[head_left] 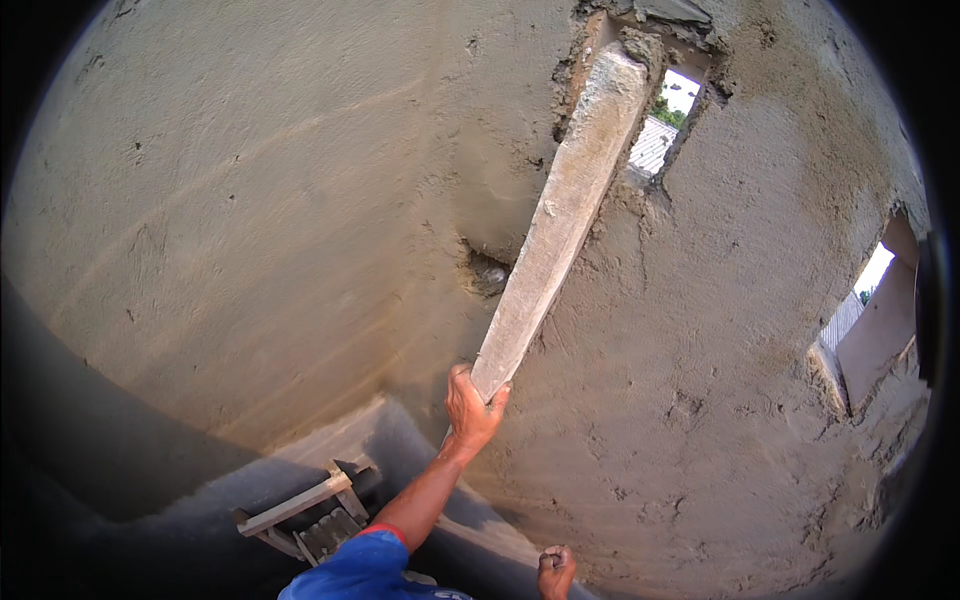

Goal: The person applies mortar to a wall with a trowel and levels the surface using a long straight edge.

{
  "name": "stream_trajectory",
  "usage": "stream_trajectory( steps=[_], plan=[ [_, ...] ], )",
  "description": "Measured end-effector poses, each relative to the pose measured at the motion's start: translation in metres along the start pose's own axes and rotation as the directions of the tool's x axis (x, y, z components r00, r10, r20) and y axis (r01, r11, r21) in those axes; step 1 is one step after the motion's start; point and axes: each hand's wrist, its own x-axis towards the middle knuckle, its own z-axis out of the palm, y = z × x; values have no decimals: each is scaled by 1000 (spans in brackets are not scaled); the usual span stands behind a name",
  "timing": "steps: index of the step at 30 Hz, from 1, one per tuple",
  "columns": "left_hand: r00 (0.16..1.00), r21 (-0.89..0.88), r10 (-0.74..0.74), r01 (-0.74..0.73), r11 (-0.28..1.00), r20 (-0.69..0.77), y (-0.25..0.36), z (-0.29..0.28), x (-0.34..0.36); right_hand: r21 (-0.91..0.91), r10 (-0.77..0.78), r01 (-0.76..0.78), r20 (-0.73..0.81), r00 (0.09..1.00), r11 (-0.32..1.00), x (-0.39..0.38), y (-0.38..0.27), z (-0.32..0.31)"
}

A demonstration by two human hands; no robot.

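My left hand [475, 415] grips the lower end of a long, mortar-stained straight board [555, 220], which slants up to the right across the grey plastered wall [700, 300]. The board's top lies at the rough mortar edge of a small window opening [665, 120]. A ragged recess [485, 272] with something pale inside is just left of the board. My right hand [556, 570] is low in the view, below and right of the board, its fingers curled closed; whatever they hold is too small to make out.
A second opening [870, 320] with rough edges is at the right, a roof showing through it. A plain plastered wall [220, 200] fills the left. Below, a wooden frame like a stool or step [300, 500] stands beside a grey ledge or floor strip [360, 425].
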Motion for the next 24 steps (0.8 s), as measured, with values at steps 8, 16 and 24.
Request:
stream_trajectory(
  steps=[8, 16, 24],
  plan=[
    [996, 53, -92, 92, 994, -6, -28, -1, 11, 3, -11, 11, 97, 995, 1000, 1, 58, 21],
    [992, 90, -97, 104, 991, -85, -22, -20, 94, -244, 35, -43, -38, 999, 969, -11, 99, 34],
    [994, 77, -39, 47, 996, -100, -40, -10, 51, -105, 182, -171, 101, 978, 980, 9, 107, 48]
  ],
)
